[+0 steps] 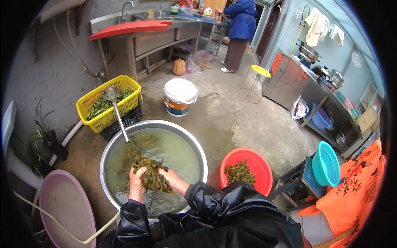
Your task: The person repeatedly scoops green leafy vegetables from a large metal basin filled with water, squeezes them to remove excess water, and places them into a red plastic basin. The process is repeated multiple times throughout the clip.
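Observation:
Between my two hands is a wet clump of olive-green leafy vegetables [152, 175], held over a wide metal basin [202, 159] of cloudy greenish water. My left hand [136, 182] grips the clump's left side, thumb on top. From the right, my right hand [174, 182] closes on its other side; some of its fingers are hidden by the leaves. Loose leaves [144, 140] float at the basin's far left part. To the right stands a red plastic basin [264, 173] with a heap of similar greens [240, 172] in it.
A long-handled strainer [118, 113] leans from a yellow basket [84, 113] of greens onto the basin. Beyond stand a white-topped bucket [180, 93], a pumpkin [179, 66] and a yellow stool [260, 71]. A pale hose [82, 239] runs at left. A person in blue [242, 25] stands at the far counter.

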